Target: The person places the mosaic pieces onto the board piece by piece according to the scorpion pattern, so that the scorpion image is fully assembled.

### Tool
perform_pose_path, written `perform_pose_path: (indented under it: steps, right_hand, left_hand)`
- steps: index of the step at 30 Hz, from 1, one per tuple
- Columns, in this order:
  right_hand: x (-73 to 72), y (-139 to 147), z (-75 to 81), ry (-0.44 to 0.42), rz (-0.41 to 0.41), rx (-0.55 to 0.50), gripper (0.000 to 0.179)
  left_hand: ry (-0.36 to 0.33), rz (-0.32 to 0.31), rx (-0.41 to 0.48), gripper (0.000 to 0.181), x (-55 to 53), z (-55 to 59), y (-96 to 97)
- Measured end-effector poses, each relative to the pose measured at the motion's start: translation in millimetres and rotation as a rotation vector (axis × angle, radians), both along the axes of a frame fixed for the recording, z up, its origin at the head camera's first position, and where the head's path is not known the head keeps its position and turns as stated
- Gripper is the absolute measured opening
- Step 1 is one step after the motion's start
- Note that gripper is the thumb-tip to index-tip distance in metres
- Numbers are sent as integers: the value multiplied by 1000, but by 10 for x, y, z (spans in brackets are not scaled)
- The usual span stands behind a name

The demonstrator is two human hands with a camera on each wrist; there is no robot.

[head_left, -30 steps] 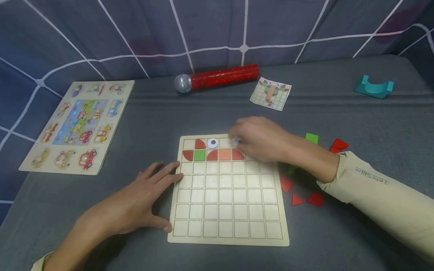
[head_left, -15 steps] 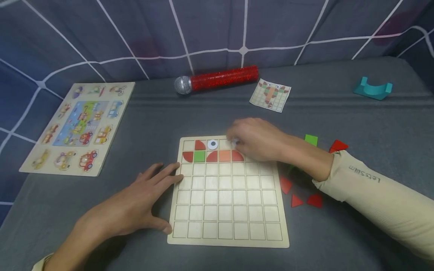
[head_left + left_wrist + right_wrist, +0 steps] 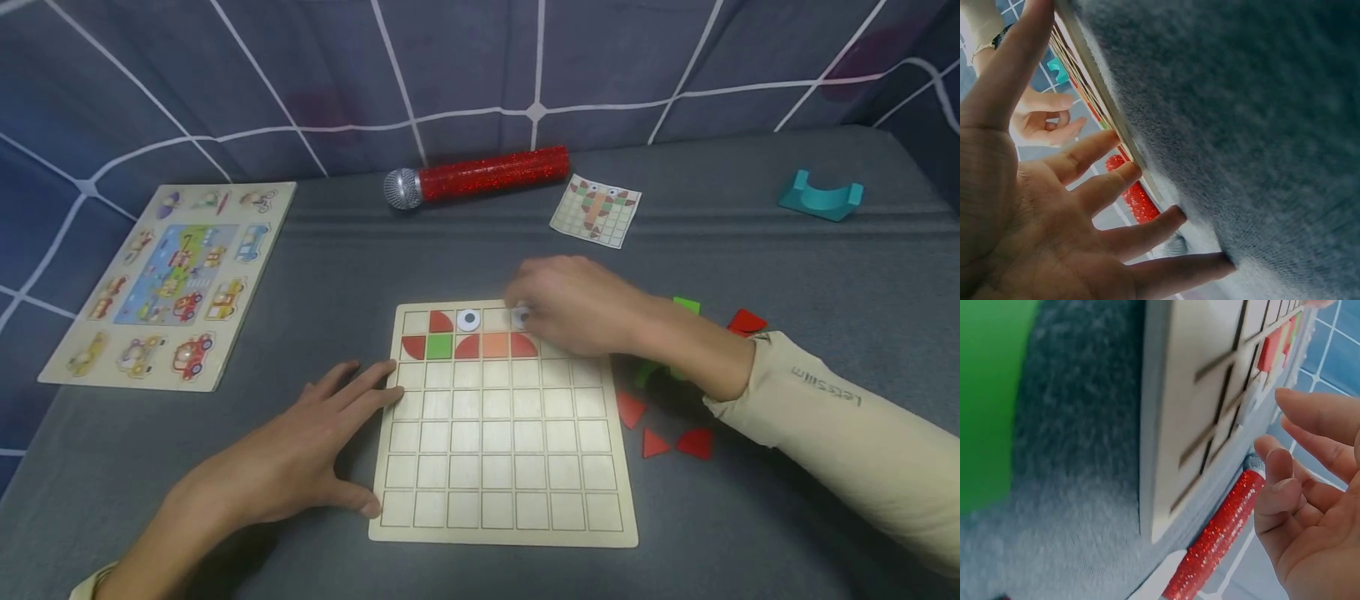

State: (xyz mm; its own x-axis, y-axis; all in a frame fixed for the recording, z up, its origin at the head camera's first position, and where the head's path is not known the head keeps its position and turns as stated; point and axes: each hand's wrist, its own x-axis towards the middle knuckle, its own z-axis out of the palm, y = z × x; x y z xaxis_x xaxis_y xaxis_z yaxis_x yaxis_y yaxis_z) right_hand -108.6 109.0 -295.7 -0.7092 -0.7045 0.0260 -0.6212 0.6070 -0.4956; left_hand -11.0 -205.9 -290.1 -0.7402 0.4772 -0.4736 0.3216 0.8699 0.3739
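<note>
A wooden grid board (image 3: 495,442) lies flat in the middle of the head view. Red quarter-circles (image 3: 522,345), a green square (image 3: 439,346), an orange square (image 3: 495,345) and a round eye piece (image 3: 468,320) fill cells in its top two rows. My left hand (image 3: 300,454) is spread along the board's left edge, fingertips and thumb tip at the rim. Over the upper right cells is my right hand (image 3: 573,304), close beside a second eye piece (image 3: 521,318). The right wrist view shows its thumb and fingers loosely bent and apart, nothing between them.
Loose red pieces (image 3: 655,443) and green pieces (image 3: 686,306) lie right of the board. Behind it are a pattern card (image 3: 596,211) and a red glittery microphone (image 3: 491,173). A vehicle puzzle (image 3: 168,287) lies left; a teal curved stand (image 3: 821,198) is at back right.
My right hand has come slightly up from the second eye piece, which now shows more in its top-row cell. My left hand stays at the board's left edge.
</note>
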Motion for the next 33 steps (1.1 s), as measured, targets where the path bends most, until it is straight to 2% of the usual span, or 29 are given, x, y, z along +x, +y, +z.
perform_pose_path:
  steps: [5,11,18,24,33]
  right_hand:
    - [39,144,30,-20,-44,-5,25]
    - [119,446,56,-23,-84,7,26]
    - [165,792,36,-94,-192,157,38]
    - [182,1003,-27,-111,-212,234,45]
    - [236,1184,-97,-127,-212,287,39]
  left_hand:
    - [6,-16,-4,112,6,-10,-9]
    - [9,-20,-11,112,15,-24,-8]
    - [14,-16,-14,112,17,-19,-15]
    - [17,-23,-9,112,17,-20,-23]
    - [25,-26,1,110,19,-21,-22]
